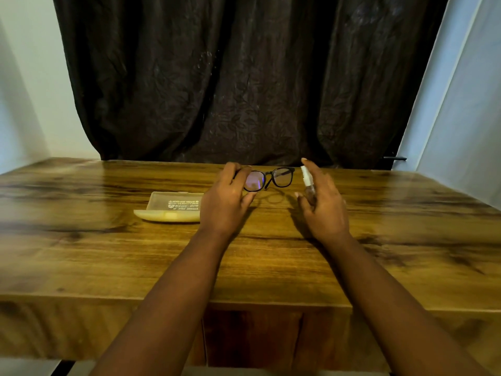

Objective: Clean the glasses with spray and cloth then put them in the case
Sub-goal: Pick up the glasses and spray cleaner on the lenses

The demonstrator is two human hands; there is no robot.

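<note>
Dim warm indoor light, soft shadows on the table (379, 240), blurred bowed edges

Two bare arms come in from the near edge. No sleeves show, so the arms are uncovered right up to where the view cuts them off. The left hand (226, 200) and the right hand (324, 204) wear no rings, gloves, watch or bands. The nails look short and plain.

The open case (173, 206) on the surface (108, 253) has small white printing inside its lid. The words are upside down and too tiny and blurry to read. Nothing else here has any words or numbers.
</note>
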